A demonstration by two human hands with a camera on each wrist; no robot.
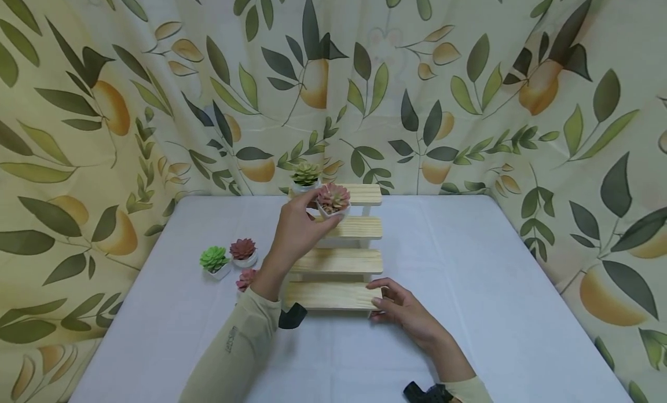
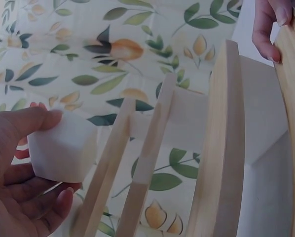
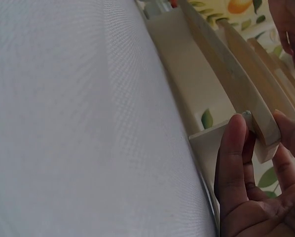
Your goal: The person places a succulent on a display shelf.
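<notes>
My left hand grips a pink potted succulent by its white pot. The plant is held upright near the top two steps of a wooden tiered stand; whether it touches them I cannot tell. On the top step, at its left end, sits a pale green succulent. Down at the front, my right hand pinches the right end of the lowest step between thumb and fingers.
Left of the stand, a bright green succulent, a dark red one and a pink one stand on the white tablecloth. My left forearm partly hides the pink one. A fruit-patterned curtain rises behind the table.
</notes>
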